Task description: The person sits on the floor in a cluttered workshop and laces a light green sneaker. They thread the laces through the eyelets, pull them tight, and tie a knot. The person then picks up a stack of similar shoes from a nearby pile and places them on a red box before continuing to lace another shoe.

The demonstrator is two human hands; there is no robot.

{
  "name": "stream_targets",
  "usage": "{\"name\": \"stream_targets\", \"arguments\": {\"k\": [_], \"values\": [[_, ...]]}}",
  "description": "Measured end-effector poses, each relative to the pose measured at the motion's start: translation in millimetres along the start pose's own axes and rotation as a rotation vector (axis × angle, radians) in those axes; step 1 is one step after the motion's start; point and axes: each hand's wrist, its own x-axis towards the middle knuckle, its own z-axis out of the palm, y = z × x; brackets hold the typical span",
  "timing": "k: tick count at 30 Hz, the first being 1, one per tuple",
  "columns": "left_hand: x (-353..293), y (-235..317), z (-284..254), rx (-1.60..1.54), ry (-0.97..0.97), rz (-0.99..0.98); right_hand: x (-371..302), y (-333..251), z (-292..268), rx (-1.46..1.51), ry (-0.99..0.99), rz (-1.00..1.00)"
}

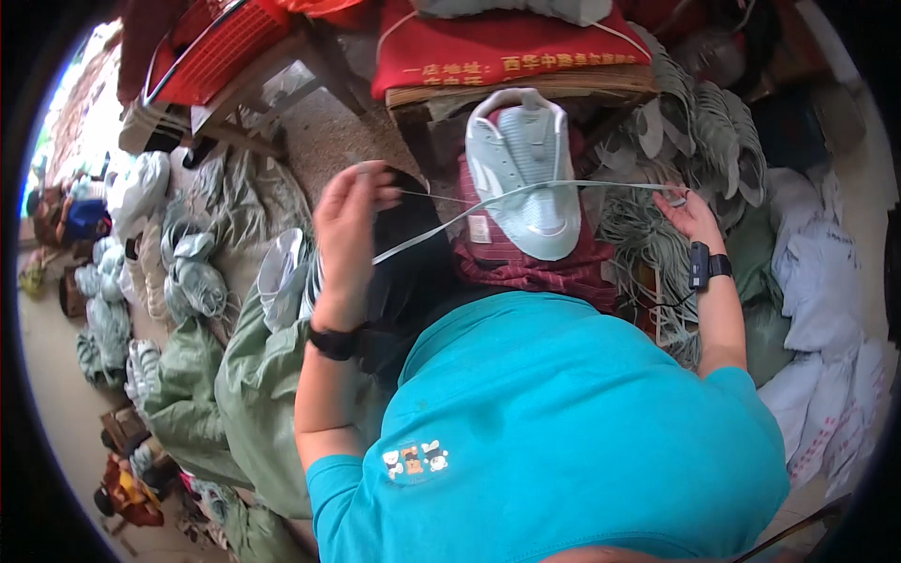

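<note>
A pale grey-green shoe upper [540, 202] with a white lining rests on maroon cloth [535, 272] over my lap, its toe pointing toward me. Across it runs a flat, pale shoelace [526, 190], stretched from my right hand down to beside my left forearm. My right hand [693, 214] is out to the right, pinching the lace between its fingertips. My left hand [352, 211] is raised left of the shoe, fingers drawn together. From them a thin strand extends toward the shoe; whether it is lace or a tool, I cannot make out.
A wooden stool [526, 97] draped with red cloth stands just ahead. Bundled pale laces [648, 235] hang at my right, near stacked shoe uppers [723, 131]. Green sacks [267, 385] lie at left, white sacks [821, 281] at right. A red basket [221, 52] is far left.
</note>
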Motion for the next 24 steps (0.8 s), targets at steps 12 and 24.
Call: {"name": "stream_targets", "arguments": {"k": [12,24], "values": [[-26.8,-26.7,107.9,0.584,-0.405,-0.045,-10.7,-48.7,-125.3,0.545,0.004,0.036],[-16.8,-22.3,109.0,0.279,-0.461,-0.382,-31.6,-19.9,9.9,-0.199,-0.056,-0.120]]}}
